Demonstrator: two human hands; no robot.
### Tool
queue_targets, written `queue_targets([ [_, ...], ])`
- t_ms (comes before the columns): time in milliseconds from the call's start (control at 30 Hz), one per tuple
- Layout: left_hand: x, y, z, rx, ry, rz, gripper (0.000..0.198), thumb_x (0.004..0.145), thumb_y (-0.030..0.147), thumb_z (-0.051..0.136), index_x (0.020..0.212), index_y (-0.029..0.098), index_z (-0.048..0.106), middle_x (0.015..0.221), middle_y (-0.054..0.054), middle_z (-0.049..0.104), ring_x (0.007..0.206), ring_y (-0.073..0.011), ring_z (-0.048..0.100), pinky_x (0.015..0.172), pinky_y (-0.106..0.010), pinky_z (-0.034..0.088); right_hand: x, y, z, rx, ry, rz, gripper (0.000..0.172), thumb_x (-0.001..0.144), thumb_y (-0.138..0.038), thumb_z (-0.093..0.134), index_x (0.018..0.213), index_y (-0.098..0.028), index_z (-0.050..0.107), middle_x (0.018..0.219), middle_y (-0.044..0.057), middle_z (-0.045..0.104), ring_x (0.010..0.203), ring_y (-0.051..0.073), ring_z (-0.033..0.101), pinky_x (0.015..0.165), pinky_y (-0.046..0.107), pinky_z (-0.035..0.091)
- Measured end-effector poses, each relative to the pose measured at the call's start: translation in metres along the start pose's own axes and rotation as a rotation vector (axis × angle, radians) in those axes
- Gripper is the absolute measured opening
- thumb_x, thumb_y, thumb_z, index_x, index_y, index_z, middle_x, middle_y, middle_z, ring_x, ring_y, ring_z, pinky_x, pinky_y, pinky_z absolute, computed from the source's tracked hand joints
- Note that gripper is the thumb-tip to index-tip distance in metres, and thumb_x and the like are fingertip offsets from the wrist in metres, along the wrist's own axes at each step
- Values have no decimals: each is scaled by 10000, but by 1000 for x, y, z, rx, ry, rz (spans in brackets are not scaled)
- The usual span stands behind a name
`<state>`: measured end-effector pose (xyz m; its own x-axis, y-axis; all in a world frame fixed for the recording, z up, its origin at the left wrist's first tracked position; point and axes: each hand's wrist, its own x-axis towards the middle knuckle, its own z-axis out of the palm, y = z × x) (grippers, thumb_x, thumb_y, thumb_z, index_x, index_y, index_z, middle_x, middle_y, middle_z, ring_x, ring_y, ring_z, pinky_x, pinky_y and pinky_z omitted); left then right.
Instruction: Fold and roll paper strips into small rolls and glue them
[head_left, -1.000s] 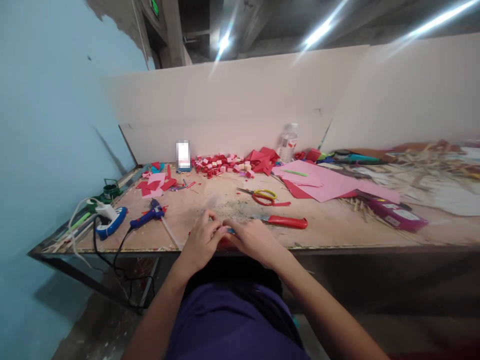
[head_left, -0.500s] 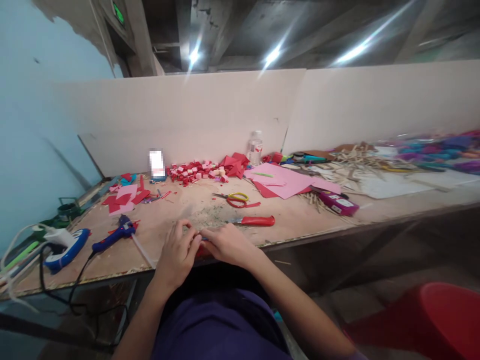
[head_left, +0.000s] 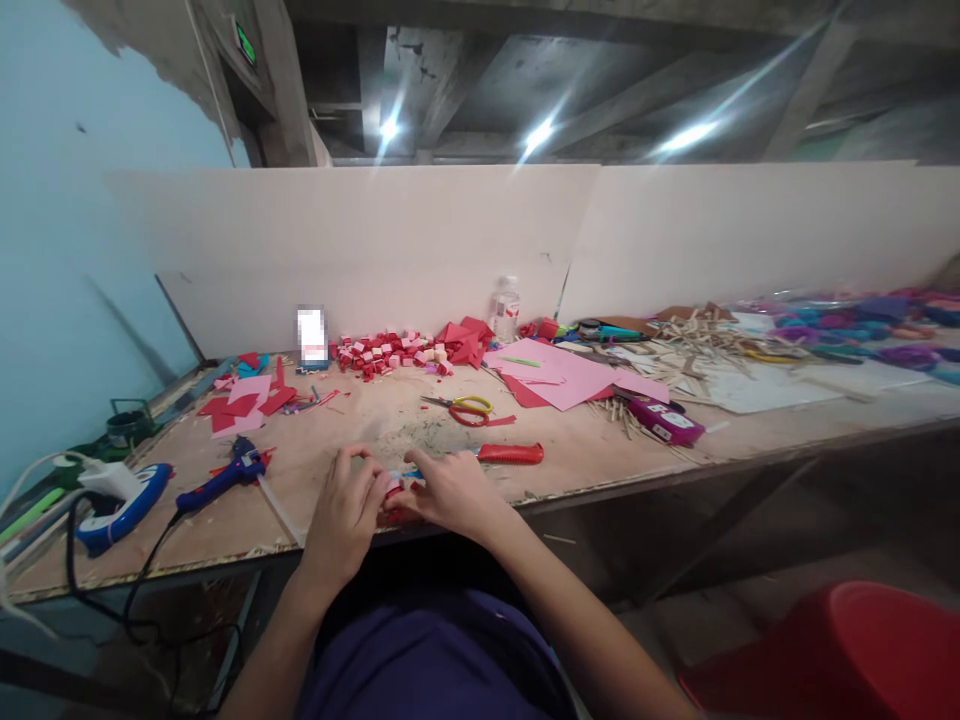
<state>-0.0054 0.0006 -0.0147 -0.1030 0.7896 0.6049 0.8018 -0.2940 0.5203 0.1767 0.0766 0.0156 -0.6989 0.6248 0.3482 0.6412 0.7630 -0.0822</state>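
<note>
At the front edge of the table, my left hand (head_left: pixel 349 510) and my right hand (head_left: pixel 456 492) meet with bent fingers around a small red piece (head_left: pixel 394 489). Its kind cannot be made out, since fingertips cover most of it. A bit of blue (head_left: pixel 413 474) shows by my right thumb and index finger. Just beyond my right hand lies a utility knife (head_left: pixel 511 454) with a red handle, its blade end partly hidden by the hand. Behind it are open scissors (head_left: pixel 469 408) with yellow and red handles, beside a red paper strip.
To the left lie a blue glue gun (head_left: pixel 225 480) with a glue stick and a power strip (head_left: pixel 124 510). Red and pink cubes (head_left: pixel 390 352) are heaped at the back, near a bottle (head_left: pixel 505 310). Pink paper (head_left: pixel 559 372) and a purple box (head_left: pixel 664 418) lie right; a red stool (head_left: pixel 862 650) stands below.
My fingertips have parted slightly, so more of the red piece and the blue bit shows between them. The camera view has shifted a little; the tools on the table lie as before.
</note>
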Motion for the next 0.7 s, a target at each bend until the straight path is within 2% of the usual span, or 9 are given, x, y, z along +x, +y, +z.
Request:
queue_targets([
  [100,0,-5,3,-14,118,-82,293,1050,397,387,934,222,592,1065,-84,588,1032,-261,632,925,-446,558,0,2,-2,93,75,35,469,953,-555,635,1229,-176,629,775,79,779,797,289,750,639,291,374],
  [167,1,-7,7,41,195,-121,249,1049,379,404,1008,218,589,1075,-99,609,1042,-283,639,902,-463,569,-1,7,-1,166,127,84,367,977,-421,612,1255,-181,607,795,67,767,792,276,736,669,297,410],
  [233,2,-8,12,147,275,-129,254,1034,347,441,1181,188,575,1222,-156,611,1170,-338,614,956,-517,550,-1,13,3,259,155,123,346,960,-246,571,1296,-167,564,882,80,765,824,259,721,731,308,452],
  [333,2,-9,17,297,322,-101,489,1000,291,493,1460,139,424,1507,-228,469,1379,-401,491,1082,-569,472,-3,24,10,410,153,121,479,894,-87,507,1369,-132,466,1012,115,748,900,247,696,820,330,485],
  [367,2,-9,18,320,311,-89,551,993,286,503,1509,138,376,1552,-228,432,1408,-401,467,1104,-565,457,-4,27,12,453,160,117,498,888,-71,488,1380,-126,440,1023,117,742,901,244,688,823,333,490],
  [433,2,-9,17,320,252,-65,574,990,312,518,1525,159,376,1549,-202,459,1401,-378,484,1120,-542,450,-9,32,12,516,195,118,454,886,-63,465,1334,-138,464,1022,107,733,875,236,676,802,330,493],
  [533,1,-8,13,271,87,-19,496,967,411,577,1416,208,520,1434,-141,589,1317,-331,565,1110,-497,462,-17,37,6,569,212,135,254,872,-76,485,1057,-175,628,921,69,730,806,220,664,762,315,488],
  [600,1,-5,11,275,-23,-17,487,923,462,640,1348,229,587,1383,-119,637,1278,-320,593,1092,-485,468,-21,40,-1,630,180,142,194,863,-94,519,893,-185,687,860,54,742,803,217,677,776,316,494],
  [700,3,2,7,332,-117,-64,543,875,499,693,1345,238,616,1380,-123,660,1280,-339,595,1081,-511,449,-25,47,-9,814,164,171,200,890,-187,575,937,-179,770,991,74,791,906,232,715,837,334,527],
])
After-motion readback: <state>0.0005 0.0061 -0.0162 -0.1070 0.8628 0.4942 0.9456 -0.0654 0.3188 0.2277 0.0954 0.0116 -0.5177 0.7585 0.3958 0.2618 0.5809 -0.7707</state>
